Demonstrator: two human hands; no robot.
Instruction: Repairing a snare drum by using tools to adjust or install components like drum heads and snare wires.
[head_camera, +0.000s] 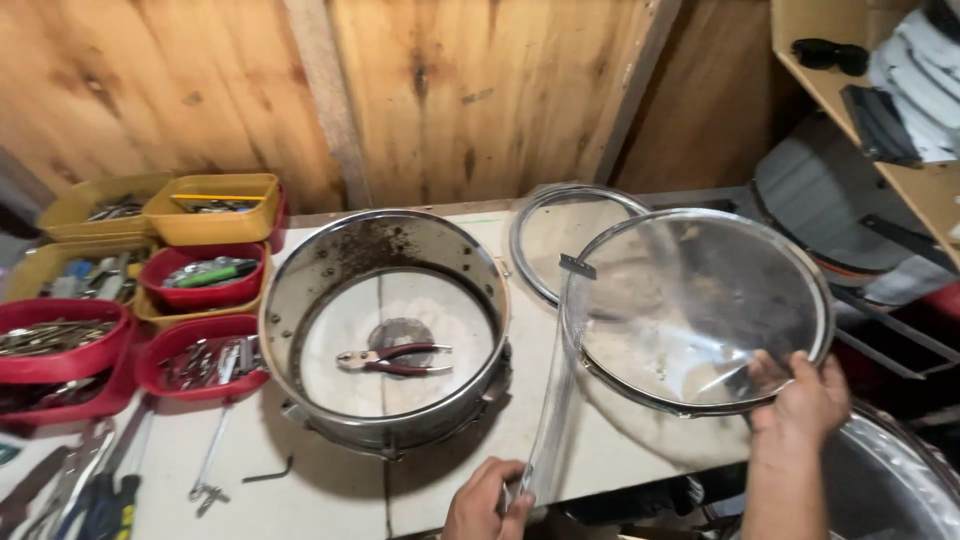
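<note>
My right hand (808, 400) grips the near rim of a clear drum head (700, 300) with a metal hoop, held tilted above the table's right side. My left hand (487, 502) pinches a thin clear strip (552, 420) that hangs down from the head's left edge. To the left stands a metal drum shell (300, 290), open at the top. Inside it, on the table, lie red-handled pliers (393, 359). A bare metal hoop (530, 225) rests flat behind the drum head.
Red and yellow trays (205, 365) of tools and small metal parts crowd the left side. A drum key (207, 465), a hex key (268, 472) and screwdrivers (100, 500) lie near the front edge. Wooden wall behind; shelf (900, 160) at right; another drum (890, 480) below right.
</note>
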